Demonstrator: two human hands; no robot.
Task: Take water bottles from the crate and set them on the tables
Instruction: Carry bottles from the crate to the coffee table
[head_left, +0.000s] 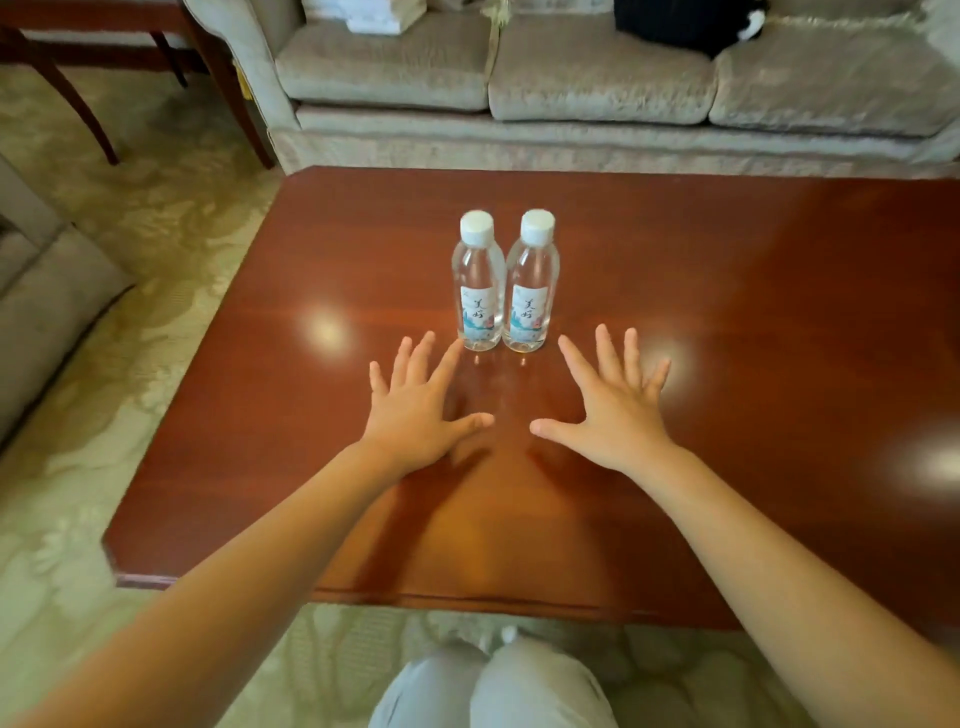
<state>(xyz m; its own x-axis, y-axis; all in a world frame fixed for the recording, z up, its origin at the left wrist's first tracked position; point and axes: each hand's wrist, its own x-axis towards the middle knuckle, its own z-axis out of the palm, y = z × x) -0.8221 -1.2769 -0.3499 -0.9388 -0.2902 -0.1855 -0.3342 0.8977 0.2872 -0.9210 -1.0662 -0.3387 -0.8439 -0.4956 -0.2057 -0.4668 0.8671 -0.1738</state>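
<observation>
Two clear water bottles with white caps and pale printed labels stand upright side by side on a glossy reddish-brown coffee table (727, 291): the left bottle (478, 283) and the right bottle (531, 283), almost touching. My left hand (423, 410) hovers palm down just in front and to the left of them, fingers spread, its index fingertip close to the left bottle's base. My right hand (610, 408) is spread the same way in front and to the right. Neither hand holds anything. No crate is in view.
A grey-beige sofa (597, 88) runs along the table's far side. Another upholstered seat (47, 306) stands at the left, and a dark wooden side table's legs (78, 98) at the far left. Patterned pale carpet (156, 218) surrounds the table. My knees (493, 686) are at its near edge.
</observation>
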